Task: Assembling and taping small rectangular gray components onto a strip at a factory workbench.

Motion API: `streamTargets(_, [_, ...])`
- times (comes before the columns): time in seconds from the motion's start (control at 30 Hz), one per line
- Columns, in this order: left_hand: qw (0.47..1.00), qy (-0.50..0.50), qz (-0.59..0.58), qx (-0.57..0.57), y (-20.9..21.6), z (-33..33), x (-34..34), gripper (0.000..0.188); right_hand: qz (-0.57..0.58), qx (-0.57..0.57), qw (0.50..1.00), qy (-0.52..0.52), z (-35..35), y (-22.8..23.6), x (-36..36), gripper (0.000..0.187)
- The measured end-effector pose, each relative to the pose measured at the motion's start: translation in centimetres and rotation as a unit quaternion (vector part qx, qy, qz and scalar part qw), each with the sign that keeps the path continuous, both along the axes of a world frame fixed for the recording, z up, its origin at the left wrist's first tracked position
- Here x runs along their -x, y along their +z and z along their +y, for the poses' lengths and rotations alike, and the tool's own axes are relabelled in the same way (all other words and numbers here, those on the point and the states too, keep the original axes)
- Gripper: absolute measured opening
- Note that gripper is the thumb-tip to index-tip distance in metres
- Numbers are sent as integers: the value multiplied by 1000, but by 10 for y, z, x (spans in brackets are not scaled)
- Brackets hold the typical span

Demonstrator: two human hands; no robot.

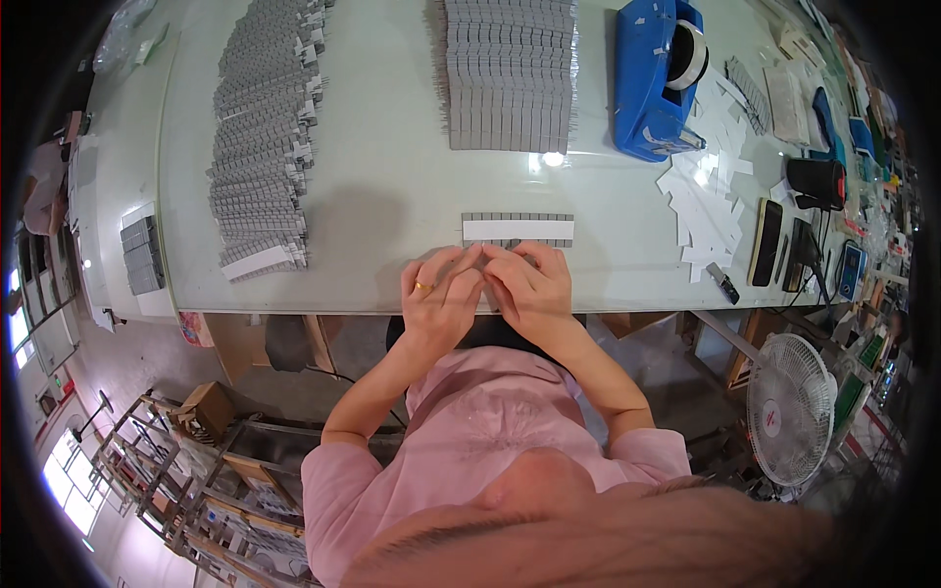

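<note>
— Grey strip with a white band (518, 230) lies flat on the surface (392, 176), just beyond the fingertips, and that is the landmark here. Both hands sit on its near side, at the surface's front edge: left hand (438, 291), ring on one finger, and right hand (529, 284), fingertips meeting between them.

— What is in the grip?

— I cannot tell. The fingers of both hands are pinched narrow, close together, as if on something small and thin, but it is hidden under them. To do this pinching work well, I'd judge it best to keep the wrists resting on the edge and work with the fingertips only.

— And further out?

— Beyond the strip, a neat block of grey pieces (510, 73); to the strip's left, a long loose row of grey pieces (263, 137); to its right, a blue tape dispenser (655, 78) and scattered white slips (708, 211). Things at the far right rim are too bent and small to name.
</note>
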State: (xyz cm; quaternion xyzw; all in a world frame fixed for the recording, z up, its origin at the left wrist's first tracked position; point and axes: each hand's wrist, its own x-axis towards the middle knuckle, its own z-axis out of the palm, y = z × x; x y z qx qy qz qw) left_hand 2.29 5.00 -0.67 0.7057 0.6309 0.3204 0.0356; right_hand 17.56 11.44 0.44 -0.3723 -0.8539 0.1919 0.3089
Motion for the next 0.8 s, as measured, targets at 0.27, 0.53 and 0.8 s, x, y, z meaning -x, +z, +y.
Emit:
streamTargets(0.27, [1000,-3,21,-5,2,0,3,16,-8,-3,1000,0,-1,-1,-1,21])
streamTargets(0.53, [1000,-1,15,-8,-1,-1,3,17,-9,-5,1000,0,-1,-1,-1,23])
streamTargets(0.8, [1000,-3,26,-10,0,-2,4,20,1,-5,1000,0,-3,-1,-3,24])
